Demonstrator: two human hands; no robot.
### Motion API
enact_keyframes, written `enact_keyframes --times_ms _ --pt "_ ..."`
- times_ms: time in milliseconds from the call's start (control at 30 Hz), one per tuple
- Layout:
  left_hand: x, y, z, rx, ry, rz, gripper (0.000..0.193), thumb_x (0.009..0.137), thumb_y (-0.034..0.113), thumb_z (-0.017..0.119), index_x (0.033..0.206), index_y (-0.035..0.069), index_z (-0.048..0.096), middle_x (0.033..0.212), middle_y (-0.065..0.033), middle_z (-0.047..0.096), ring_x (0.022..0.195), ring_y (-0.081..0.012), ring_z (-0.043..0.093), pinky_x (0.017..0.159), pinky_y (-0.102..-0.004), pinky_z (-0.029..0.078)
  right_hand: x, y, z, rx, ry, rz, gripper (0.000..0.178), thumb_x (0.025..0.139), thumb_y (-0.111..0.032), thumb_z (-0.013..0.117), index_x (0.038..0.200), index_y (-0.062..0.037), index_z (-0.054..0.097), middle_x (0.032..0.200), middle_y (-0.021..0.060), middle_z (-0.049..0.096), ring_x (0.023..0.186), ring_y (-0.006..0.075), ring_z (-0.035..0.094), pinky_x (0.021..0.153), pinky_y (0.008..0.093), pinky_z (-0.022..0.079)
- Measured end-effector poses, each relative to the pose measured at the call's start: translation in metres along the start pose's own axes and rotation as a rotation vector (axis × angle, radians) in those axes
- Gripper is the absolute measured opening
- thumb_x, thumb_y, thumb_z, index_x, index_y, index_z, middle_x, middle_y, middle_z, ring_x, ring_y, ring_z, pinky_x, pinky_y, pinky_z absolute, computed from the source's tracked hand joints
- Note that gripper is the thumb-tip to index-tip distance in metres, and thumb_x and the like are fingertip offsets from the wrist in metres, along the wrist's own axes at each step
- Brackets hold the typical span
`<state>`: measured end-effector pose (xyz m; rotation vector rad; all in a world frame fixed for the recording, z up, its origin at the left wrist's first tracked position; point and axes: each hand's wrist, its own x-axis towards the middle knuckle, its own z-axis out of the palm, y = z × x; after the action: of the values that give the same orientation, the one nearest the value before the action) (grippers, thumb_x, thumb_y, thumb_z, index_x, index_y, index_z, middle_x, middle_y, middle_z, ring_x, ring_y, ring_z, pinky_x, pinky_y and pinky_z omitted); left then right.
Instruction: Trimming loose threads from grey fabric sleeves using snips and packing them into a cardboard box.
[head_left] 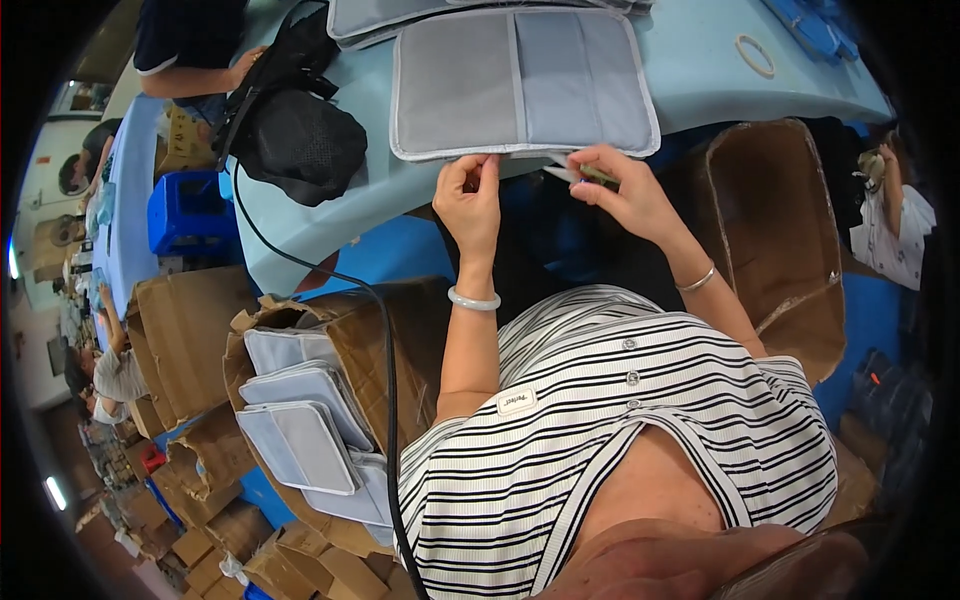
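A flat grey fabric panel [458,85] with pale bound edges lies at the table's near edge, a lighter blue-grey pocket section on its right half. My left hand [470,205] is at the middle of its near edge, thumb and fingertips pinched together there. Whatever sits between those fingertips is too small to make out. In my right hand [630,195] are small thread snips [597,175], partly covered by the fingers, with pale blades pointing left along the panel's near edge. More grey panels [370,22] are stacked just beyond this one.
A black mesh bag [305,145] lies on the light-blue table [290,235] at left, near another person's hand [246,66]. A tape ring [754,56] rests at right. Cardboard boxes [780,200] flank me; the left one holds similar panels [300,440]. A black cable [385,330] hangs at left.
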<state>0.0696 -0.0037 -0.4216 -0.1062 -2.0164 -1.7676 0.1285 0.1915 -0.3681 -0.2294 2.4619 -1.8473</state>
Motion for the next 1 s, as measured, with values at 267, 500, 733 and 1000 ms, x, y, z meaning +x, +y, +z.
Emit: enact_keyframes --times_ms 267,500,733,1000 --pt "-0.004 0.008 0.002 0.009 -0.206 -0.016 0.009 0.075 0.006 0.073 0.079 0.002 0.066 0.067 -0.0026 0.058 0.057 -0.0088 0.051 0.053 -0.0221 0.042 0.012 0.007 -0.033 -0.115 0.162 -0.072 0.033 0.079 -0.012 0.071 0.109 -0.0009 0.062 0.084 0.0026 0.064 0.075 0.0078 0.057 0.070 0.0217 0.047" --pt "-0.004 0.008 0.001 0.008 -0.213 -0.036 0.009 0.074 0.006 0.073 0.078 0.002 0.066 0.066 -0.0020 0.059 0.056 -0.0076 0.052 0.053 -0.0211 0.043 0.003 -0.008 -0.011 0.002 0.000 0.176 0.027 0.081 -0.011 0.068 0.106 -0.0013 0.061 0.078 -0.0016 0.062 0.065 0.0020 0.051 0.050 0.0171 0.037" --pt "-0.004 0.009 0.002 0.006 -0.247 -0.060 0.009 0.077 0.006 0.072 0.078 0.001 0.065 0.068 0.0029 0.056 0.059 -0.0028 0.046 0.054 -0.0181 0.037 0.015 -0.002 0.005 -0.010 0.064 0.170 0.026 0.081 -0.012 0.068 0.102 0.0025 0.062 0.075 -0.0002 0.063 0.066 0.0041 0.055 0.058 0.0195 0.044" --pt "-0.004 0.007 0.002 0.009 -0.241 -0.036 0.008 0.078 0.006 0.072 0.078 0.001 0.065 0.067 0.0034 0.056 0.058 -0.0027 0.044 0.053 -0.0181 0.035 0.024 -0.008 0.007 -0.157 0.088 0.159 0.024 0.081 -0.014 0.068 0.096 0.0047 0.064 0.072 0.0048 0.066 0.064 0.0077 0.060 0.061 0.0213 0.046"
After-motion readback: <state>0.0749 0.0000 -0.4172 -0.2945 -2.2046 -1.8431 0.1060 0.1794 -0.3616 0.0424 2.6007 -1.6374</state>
